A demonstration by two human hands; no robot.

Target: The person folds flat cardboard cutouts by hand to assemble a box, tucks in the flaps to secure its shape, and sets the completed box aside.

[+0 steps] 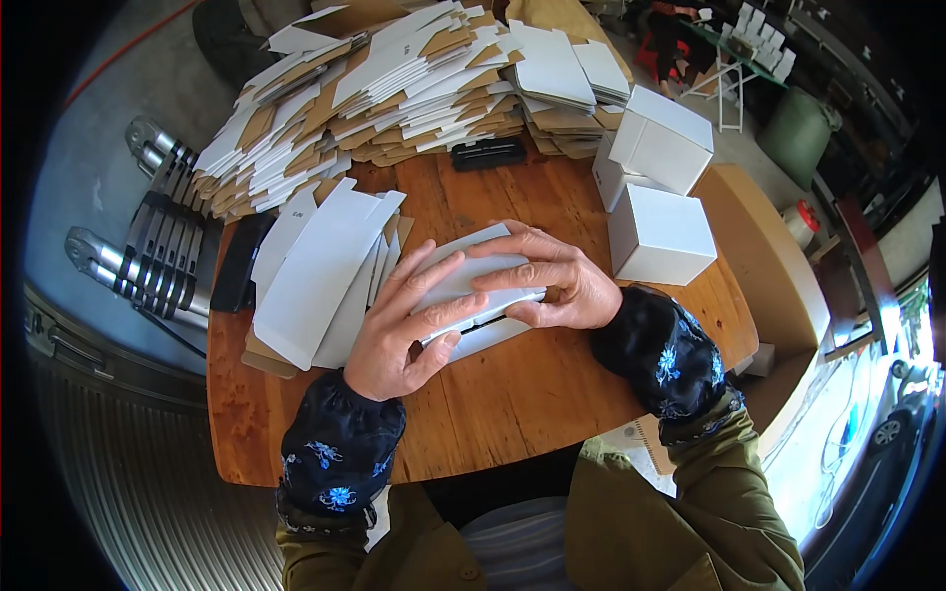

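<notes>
Between both hands, near the middle of the wooden table (512, 394), is a white cardboard box (477, 281). My left hand (406, 330) holds its left side, the fingers lying over the top and the thumb at the near edge. From the right, my right hand (562, 276) grips the box, fingers across the top and thumb near the front edge. A narrow dark gap shows along the box's near side. Its underside is hidden. Flat white cartons (320, 271) lie just left of my left hand. Formed white boxes (662, 234) stand to the right of my right hand.
A large heap of flat white and brown cartons (394, 89) covers the table's far side. A black object (488, 154) lies before it. An open brown cardboard box (769, 246) stands at the right edge. Left of the table is a folded metal ladder (163, 241).
</notes>
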